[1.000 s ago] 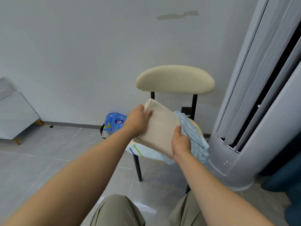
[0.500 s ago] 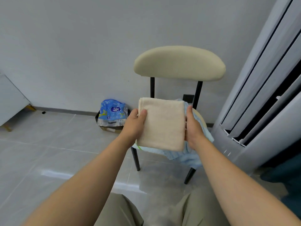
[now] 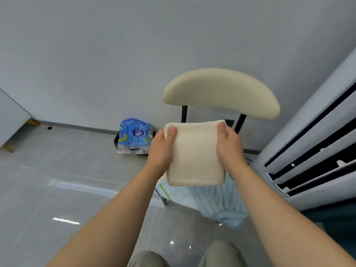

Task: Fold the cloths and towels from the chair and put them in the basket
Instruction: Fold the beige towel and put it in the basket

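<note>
A folded cream towel (image 3: 195,155) hangs as a flat rectangle in front of the chair (image 3: 221,91). My left hand (image 3: 161,149) grips its left edge, thumb on the top corner. My right hand (image 3: 228,147) grips the right edge the same way. Under the towel, a light blue striped cloth (image 3: 221,203) and a white cloth with a green and blue stripe (image 3: 167,191) lie on the chair seat and hang over its front. The basket is not in view.
A blue plastic pack (image 3: 134,135) sits in a black tray on the floor by the wall, left of the chair. A tall white air conditioner (image 3: 312,147) stands close on the right. Grey tiled floor (image 3: 57,180) spreads to the left. My knees show at the bottom.
The towel went from tilted to upright and squared. Both hands shifted up to its top corners and lifted it slightly. The view has tilted and moved nearer the chair.
</note>
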A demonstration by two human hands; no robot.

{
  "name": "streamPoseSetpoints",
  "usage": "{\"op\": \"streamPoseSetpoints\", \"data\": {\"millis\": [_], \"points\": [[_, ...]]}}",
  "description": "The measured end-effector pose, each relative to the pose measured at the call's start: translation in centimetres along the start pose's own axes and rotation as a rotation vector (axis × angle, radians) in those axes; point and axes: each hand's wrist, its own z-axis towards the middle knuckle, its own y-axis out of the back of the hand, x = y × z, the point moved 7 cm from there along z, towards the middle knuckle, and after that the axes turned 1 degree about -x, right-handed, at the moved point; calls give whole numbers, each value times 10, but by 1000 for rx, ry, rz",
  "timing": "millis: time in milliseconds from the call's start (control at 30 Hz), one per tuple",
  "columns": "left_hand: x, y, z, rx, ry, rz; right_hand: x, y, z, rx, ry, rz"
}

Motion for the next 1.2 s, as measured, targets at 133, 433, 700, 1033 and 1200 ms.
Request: {"op": "streamPoseSetpoints", "data": {"millis": [133,433,700,1033,1200], "points": [[-121,27,-31,-63,-37,76,111,34,-25,19,-13,9],[-303,65,-103,-137,-96,53,295,96,-62,-10,92,-12],[-349,88,-108,-76,-151,-22,352,100,-68,-35,236,27],[-372,111,-87,-181,-300,79,359,79,-64,51,57,136],[-364,125,-72,-90,-113,-87,341,47,-73,261,-70,304]]}}
